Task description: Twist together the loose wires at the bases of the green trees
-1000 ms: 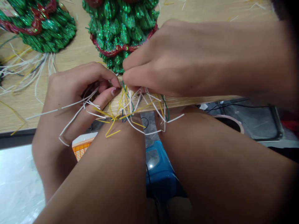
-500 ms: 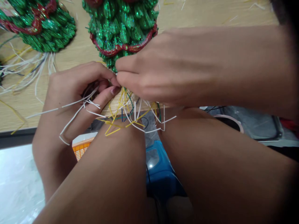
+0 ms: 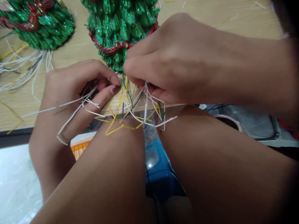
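Observation:
A green glittery Christmas tree ornament (image 3: 123, 25) with a red garland lies on the table, its base toward me. White, yellow, green and blue wires (image 3: 126, 102) fan out from that base over the table's edge. My left hand (image 3: 77, 84) is curled to the left of them, closed on a few white wires (image 3: 71, 126) that stick out past its thumb. Close against the base, my right hand (image 3: 165, 62) has its fingers closed, and white wires spread from beneath its curled fingers. Its fingertips are largely hidden.
A second green tree ornament (image 3: 46, 25) lies at upper left with its own wire bundle (image 3: 25, 68). Wire scraps (image 3: 258, 5) are strewn over the wooden table (image 3: 210, 15). Below the edge are my knees, an orange basket (image 3: 80, 147) and a blue plastic object (image 3: 161, 171).
My right hand has shifted right, away from my left fingertips, and its wrist has turned. White wires now show under its fingers. My left hand has hardly moved.

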{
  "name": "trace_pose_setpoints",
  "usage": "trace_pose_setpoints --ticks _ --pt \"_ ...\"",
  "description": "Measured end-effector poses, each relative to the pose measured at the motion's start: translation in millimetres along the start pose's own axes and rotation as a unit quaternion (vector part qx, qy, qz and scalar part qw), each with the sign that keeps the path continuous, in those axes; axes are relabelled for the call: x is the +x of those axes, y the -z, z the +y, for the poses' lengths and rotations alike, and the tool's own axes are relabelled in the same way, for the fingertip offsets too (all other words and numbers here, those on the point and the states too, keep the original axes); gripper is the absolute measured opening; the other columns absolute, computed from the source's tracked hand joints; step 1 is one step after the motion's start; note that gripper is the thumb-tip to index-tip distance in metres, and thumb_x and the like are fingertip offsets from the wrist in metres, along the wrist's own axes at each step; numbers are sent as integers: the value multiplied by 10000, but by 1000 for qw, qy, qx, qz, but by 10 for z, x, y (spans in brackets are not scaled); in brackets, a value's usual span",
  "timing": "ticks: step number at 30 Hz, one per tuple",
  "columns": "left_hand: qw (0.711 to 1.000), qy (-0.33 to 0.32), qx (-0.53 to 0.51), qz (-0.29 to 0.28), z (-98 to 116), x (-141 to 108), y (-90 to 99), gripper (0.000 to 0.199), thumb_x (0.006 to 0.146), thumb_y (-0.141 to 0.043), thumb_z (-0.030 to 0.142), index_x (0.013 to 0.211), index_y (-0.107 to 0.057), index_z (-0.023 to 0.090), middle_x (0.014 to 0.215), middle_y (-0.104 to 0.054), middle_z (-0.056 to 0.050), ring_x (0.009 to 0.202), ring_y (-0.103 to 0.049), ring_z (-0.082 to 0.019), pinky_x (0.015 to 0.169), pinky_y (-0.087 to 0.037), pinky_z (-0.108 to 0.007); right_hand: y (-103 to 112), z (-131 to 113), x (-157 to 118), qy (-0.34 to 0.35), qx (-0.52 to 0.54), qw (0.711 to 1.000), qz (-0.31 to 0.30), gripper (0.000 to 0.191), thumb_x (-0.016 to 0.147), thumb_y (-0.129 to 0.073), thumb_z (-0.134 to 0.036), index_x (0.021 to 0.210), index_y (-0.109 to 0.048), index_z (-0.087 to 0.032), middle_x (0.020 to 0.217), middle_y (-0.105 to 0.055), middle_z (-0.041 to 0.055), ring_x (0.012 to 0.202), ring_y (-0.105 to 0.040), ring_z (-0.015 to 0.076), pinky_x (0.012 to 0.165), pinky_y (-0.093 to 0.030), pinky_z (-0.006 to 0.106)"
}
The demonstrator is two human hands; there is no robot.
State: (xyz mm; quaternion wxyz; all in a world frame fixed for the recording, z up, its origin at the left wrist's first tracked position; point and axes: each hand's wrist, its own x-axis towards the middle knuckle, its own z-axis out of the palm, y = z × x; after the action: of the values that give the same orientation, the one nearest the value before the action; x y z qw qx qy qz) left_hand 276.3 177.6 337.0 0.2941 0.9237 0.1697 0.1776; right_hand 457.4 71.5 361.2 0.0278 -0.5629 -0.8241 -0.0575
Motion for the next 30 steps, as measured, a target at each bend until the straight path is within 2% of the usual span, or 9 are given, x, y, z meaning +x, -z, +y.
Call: trace_pose_setpoints --ticks 3,6,10,13,17,19,23,26,30 --pt "1000 -6 -6 -14 -61 4 24 107 753 -656 276 858 -660 297 661 -522 -5 531 -463 -151 484 -306 -316 11 13 -21 -23 -39 999 -4 353 763 -281 -259 875 -616 -259 775 -603 60 1000 -483 292 809 -449 384" --pt "1000 4 -7 -1 -53 -6 12 104 744 -667 289 847 -668 302 650 -525 -1 517 -456 -146 480 -300 -315 28 -1 -12 -45 -46 998 -21 351 734 -331 -261 922 -627 -263 851 -649 36 1037 -471 295 829 -444 379" --pt "998 47 -11 33 24 -20 -24 81 754 -634 333 826 -667 313 676 -549 -14 518 -433 -158 491 -278 -327 16 -8 6 -36 -25 998 -40 342 757 -372 -252 977 -634 -267 846 -635 24 997 -515 290 823 -447 420" --pt "999 35 -4 15 67 -20 -28 83 754 -627 347 828 -660 333 702 -571 -18 542 -467 -182 506 -300 -342 -30 15 -22 -6 15 1000 -2 323 761 -370 -201 941 -639 -213 817 -572 6 910 -573 247 790 -467 418" --pt "998 59 -17 19 117 -23 -38 87 787 -597 330 836 -662 302 796 -612 -43 709 -562 -231 593 -370 -381 -88 41 -94 26 110 990 82 294 775 -366 -179 940 -609 -166 847 -563 -11 841 -574 184 835 -470 390" --pt "996 70 -34 32 126 -26 -45 80 773 -619 316 826 -665 278 752 -593 -37 650 -536 -201 559 -346 -356 -92 42 -130 14 123 988 95 279 787 -367 -186 924 -611 -175 853 -572 -20 790 -557 157 854 -465 364" --pt "998 53 -28 17 75 -18 -19 191 774 -609 363 956 -663 344 681 -510 -15 534 -418 -171 500 -251 -330 -69 37 -198 -14 140 984 106 266 817 -382 -186 884 -634 -135 754 -528 -33 746 -549 133 872 -449 367" --pt "1000 4 16 -24 38 1 23 293 794 -572 390 1079 -641 396 733 -562 -22 581 -483 -212 542 -311 -368 -79 38 -225 -2 120 987 108 266 863 -402 -187 900 -658 -123 799 -582 -13 789 -570 143 848 -446 341" --pt "998 -22 59 -23 88 3 32 250 844 -503 376 1018 -682 365 789 -612 -30 650 -518 -229 618 -358 -395 -125 31 -216 26 77 991 110 362 942 -341 -241 957 -689 -143 954 -626 33 888 -599 185 740 -453 302"
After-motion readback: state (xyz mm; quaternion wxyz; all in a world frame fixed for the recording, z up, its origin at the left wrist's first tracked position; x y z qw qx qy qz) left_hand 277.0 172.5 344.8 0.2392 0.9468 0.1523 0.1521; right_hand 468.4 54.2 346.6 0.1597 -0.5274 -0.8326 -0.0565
